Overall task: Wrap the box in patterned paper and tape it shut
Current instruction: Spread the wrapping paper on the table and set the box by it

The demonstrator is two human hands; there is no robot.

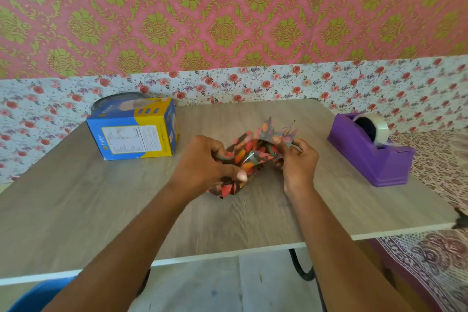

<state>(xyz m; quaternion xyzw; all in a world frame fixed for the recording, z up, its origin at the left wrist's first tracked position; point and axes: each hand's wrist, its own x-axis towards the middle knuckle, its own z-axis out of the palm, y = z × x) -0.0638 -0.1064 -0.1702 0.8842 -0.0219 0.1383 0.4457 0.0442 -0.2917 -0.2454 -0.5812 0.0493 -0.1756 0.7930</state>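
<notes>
A small box wrapped in dark paper with orange and red leaves (pixel 249 157) lies in the middle of the wooden table (pixel 101 205). My left hand (pixel 205 162) grips its left side, thumb pressed on the top. My right hand (pixel 297 162) pinches the loose paper flaps that stick up at the far right end. The box itself is hidden under the paper. A purple tape dispenser (pixel 372 153) with a roll of clear tape (pixel 377 126) stands to the right, apart from both hands.
A blue and yellow carton (pixel 134 132) stands at the table's back left, with a dark round lid behind it. The near table edge runs below my forearms. A patterned cloth surface lies to the right, and a blue object is low at left.
</notes>
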